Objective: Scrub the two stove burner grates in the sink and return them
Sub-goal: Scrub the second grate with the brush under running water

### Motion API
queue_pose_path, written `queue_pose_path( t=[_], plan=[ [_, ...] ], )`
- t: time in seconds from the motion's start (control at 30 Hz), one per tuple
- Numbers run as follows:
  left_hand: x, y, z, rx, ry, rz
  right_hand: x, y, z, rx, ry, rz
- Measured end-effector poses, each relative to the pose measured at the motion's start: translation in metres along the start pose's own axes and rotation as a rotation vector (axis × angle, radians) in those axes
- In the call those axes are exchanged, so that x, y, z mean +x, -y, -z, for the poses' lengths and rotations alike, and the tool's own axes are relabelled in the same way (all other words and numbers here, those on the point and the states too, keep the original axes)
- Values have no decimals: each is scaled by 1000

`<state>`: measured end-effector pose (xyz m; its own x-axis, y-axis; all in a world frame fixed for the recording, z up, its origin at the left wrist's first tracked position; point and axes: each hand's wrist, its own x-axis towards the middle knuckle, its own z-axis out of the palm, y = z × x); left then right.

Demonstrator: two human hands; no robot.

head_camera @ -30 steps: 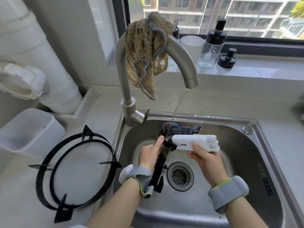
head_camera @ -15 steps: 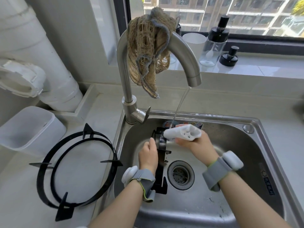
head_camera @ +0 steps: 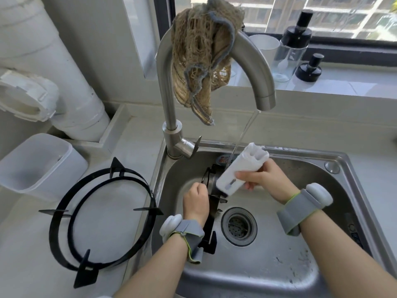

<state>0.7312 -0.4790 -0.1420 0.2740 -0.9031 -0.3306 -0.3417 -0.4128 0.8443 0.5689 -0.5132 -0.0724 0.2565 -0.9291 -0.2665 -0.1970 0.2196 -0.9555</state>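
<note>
One black burner grate (head_camera: 211, 211) stands on edge in the steel sink (head_camera: 335, 177), and my left hand (head_camera: 196, 201) grips its rim from the left. My right hand (head_camera: 263, 179) holds a white scrubbing tool (head_camera: 240, 172), tilted, with its lower end against the upper part of that grate. A thin stream of water from the tap (head_camera: 263, 93) falls onto the tool. The second black grate (head_camera: 101, 220) lies flat on the counter to the left of the sink.
A brown mesh cloth (head_camera: 202, 59) hangs over the tap. A white lidded box (head_camera: 36, 162) sits at the far left below a white pipe (head_camera: 53, 72). Bottles (head_camera: 294, 44) and a white cup (head_camera: 265, 46) stand on the window sill. The drain (head_camera: 238, 226) lies right of the grate.
My right hand has tilted the white tool from level to steep, its lower end staying on the grate. My left hand has shifted its hold on the upright grate slightly.
</note>
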Motion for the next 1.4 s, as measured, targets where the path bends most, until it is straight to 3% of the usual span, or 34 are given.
queue_pose_path(
  t=[0.1, 0.23, 0.37, 0.5, 0.63, 0.7, 1.0, 1.1, 1.27, 1.4],
  plan=[
    [-4, 3, 2, 53, 23, -29, -8, -6, -2, -73, 83, -1],
    [-12, 12, 3, -17, 5, -48, 12, -16, 6, 37, -183, -20],
    [-18, 29, 6, -79, -37, -79, 30, -35, 4, -36, -263, -107],
    [-24, 34, 2, -156, -94, -52, 32, -46, -10, 65, -406, -73],
    [-31, 35, -11, -232, -94, -25, 17, -64, -39, 149, -703, -135],
    [-36, 33, -19, -286, -63, -8, 10, -70, -50, 236, -774, -172],
    [-38, 37, -23, -222, 2, 21, 8, -66, -49, 228, -805, -188],
    [-38, 43, -22, -238, 93, 58, -3, -69, -58, 245, -765, -218],
    [-28, 37, -17, -296, 217, 184, 16, -41, -39, 63, -664, -106],
    [-15, 10, -16, 13, 187, 115, 15, -31, -32, -187, -529, -69]
  ],
)
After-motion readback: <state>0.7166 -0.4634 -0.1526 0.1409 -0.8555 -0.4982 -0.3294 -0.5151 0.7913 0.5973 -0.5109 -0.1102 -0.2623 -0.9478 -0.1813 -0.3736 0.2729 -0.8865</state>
